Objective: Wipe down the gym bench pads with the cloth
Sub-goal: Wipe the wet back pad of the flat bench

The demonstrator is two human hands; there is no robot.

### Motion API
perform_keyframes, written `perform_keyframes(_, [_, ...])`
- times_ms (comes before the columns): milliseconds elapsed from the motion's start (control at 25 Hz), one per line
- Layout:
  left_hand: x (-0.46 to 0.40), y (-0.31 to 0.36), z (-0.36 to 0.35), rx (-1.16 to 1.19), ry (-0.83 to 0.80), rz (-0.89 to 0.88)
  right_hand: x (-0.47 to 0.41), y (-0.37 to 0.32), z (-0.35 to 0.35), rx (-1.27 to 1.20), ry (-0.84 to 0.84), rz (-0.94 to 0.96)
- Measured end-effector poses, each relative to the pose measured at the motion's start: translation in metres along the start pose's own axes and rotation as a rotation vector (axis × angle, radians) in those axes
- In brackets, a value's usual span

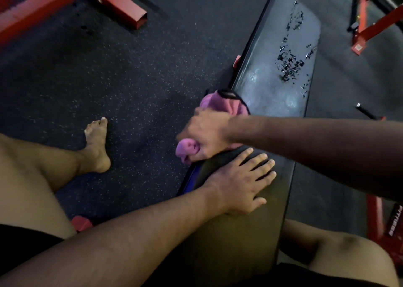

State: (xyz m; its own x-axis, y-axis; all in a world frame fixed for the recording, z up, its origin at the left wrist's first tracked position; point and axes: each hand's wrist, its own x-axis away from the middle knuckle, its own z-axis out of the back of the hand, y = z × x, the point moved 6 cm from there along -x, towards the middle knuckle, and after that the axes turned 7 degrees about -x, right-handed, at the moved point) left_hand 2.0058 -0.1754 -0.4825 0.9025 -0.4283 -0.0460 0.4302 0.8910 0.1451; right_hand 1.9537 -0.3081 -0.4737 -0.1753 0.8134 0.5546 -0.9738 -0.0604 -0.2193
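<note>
A black gym bench runs from between my legs up to the right. Its near seat pad [250, 221] lies under my left hand [242, 184], which rests flat with fingers spread. My right hand [207, 134] grips a bunched pink cloth [222, 103] at the gap between the seat pad and the long back pad [283, 47], near the bench's left edge. Cloth sticks out above and below the fist. The back pad looks wet and smeared close to the cloth, and has cracked, peeling patches farther up.
I sit astride the bench, my bare left foot [97, 145] on the speckled dark rubber floor [109, 79]. Red steel frames stand at the upper left [122, 3] and upper right [366, 25]. A red bench foot [81, 223] shows by my left thigh.
</note>
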Motion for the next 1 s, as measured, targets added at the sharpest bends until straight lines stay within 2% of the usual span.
perform_keyframes(80, [0.001, 0.000, -0.002, 0.013, -0.016, -0.001, 0.001, -0.017, -0.003, -0.018, -0.015, 0.146])
perform_keyframes(160, [0.001, 0.000, -0.001, 0.011, -0.008, -0.009, 0.008, 0.002, 0.001, 0.054, -0.038, 0.226])
perform_keyframes(240, [0.000, -0.003, -0.001, 0.015, 0.014, -0.012, 0.015, 0.047, 0.016, 0.112, -0.016, 0.135])
perform_keyframes(360, [0.000, -0.003, -0.001, 0.010, 0.021, -0.002, 0.021, 0.088, 0.034, 0.192, 0.105, -0.078])
perform_keyframes(440, [0.000, -0.001, -0.001, 0.034, 0.035, -0.001, 0.012, 0.066, 0.020, 0.157, 0.094, -0.123])
perform_keyframes(560, [0.000, 0.000, -0.001, 0.046, 0.042, 0.013, 0.003, 0.006, -0.004, 0.056, 0.033, 0.001])
perform_keyframes(600, [-0.002, 0.000, 0.002, 0.051, 0.049, -0.001, 0.005, 0.001, 0.003, 0.010, 0.078, 0.029])
perform_keyframes(640, [-0.007, -0.003, 0.007, 0.073, 0.046, -0.035, 0.013, 0.005, 0.018, -0.021, 0.195, 0.036])
perform_keyframes(720, [-0.021, -0.023, 0.022, 0.192, -0.031, -0.061, 0.048, 0.024, 0.055, -0.014, 0.558, -0.020])
perform_keyframes(840, [-0.031, -0.072, 0.046, 0.317, 0.002, 0.113, 0.136, 0.052, 0.080, 0.028, 1.012, -0.262])
perform_keyframes(920, [-0.029, -0.088, 0.052, 0.253, 0.020, 0.182, 0.199, 0.062, 0.066, 0.030, 1.190, -0.458])
perform_keyframes(1000, [-0.034, -0.093, 0.057, 0.211, -0.005, 0.256, 0.247, 0.073, 0.028, -0.006, 1.234, -0.665])
